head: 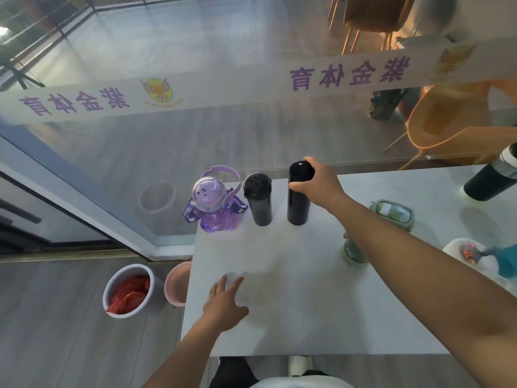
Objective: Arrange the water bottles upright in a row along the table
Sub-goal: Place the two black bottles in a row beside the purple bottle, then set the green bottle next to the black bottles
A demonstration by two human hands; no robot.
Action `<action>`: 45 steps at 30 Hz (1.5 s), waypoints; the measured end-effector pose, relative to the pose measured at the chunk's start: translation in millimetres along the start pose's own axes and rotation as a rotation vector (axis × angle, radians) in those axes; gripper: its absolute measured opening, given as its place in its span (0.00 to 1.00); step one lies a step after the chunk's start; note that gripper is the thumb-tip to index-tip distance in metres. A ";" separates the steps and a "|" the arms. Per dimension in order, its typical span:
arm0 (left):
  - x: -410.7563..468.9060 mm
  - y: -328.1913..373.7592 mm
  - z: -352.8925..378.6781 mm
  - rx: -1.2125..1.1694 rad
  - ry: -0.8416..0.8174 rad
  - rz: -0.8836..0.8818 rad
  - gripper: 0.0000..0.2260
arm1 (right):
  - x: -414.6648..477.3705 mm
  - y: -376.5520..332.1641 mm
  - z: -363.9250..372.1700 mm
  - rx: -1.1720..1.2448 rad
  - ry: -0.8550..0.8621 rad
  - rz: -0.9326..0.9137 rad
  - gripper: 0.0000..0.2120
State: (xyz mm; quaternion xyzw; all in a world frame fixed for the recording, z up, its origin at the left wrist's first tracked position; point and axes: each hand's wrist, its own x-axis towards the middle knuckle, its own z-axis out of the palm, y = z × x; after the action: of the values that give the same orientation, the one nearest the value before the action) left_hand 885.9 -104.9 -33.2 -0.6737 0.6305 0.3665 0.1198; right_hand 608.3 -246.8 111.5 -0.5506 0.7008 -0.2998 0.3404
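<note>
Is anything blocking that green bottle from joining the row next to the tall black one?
Mostly the person's own right forearm, which crosses above the green bottle. The table right of the tall black bottle looks bare, though the right hand grips that bottle.

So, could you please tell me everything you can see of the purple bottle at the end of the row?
The purple bottle is translucent plastic, shaped like a little figure: a clear domed lid with a cartoon face, a loop handle folded back over the top, and a darker patterned strap at its sides. It stands upright at the table's far left corner, beside the glass wall, close to the shorter black bottle; whether the two touch is unclear. Neither hand touches it.
</note>
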 end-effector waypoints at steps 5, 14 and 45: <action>-10.8 21.3 5.8 -0.119 0.039 0.076 0.35 | -37.6 -16.1 -28.4 -0.075 0.007 -0.064 0.40; -5.8 58.5 9.3 -0.123 0.025 0.213 0.34 | -119.5 22.4 -92.7 -0.438 0.213 -0.048 0.37; 21.8 87.0 13.0 0.007 -0.018 0.080 0.36 | -23.8 71.2 -59.9 -0.097 0.452 0.093 0.33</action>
State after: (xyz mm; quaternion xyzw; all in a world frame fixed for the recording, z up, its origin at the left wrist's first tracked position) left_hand 798.5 -128.7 -30.2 -0.6440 0.6572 0.3748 0.1131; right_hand 523.4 -205.6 93.7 -0.4525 0.7972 -0.3656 0.1614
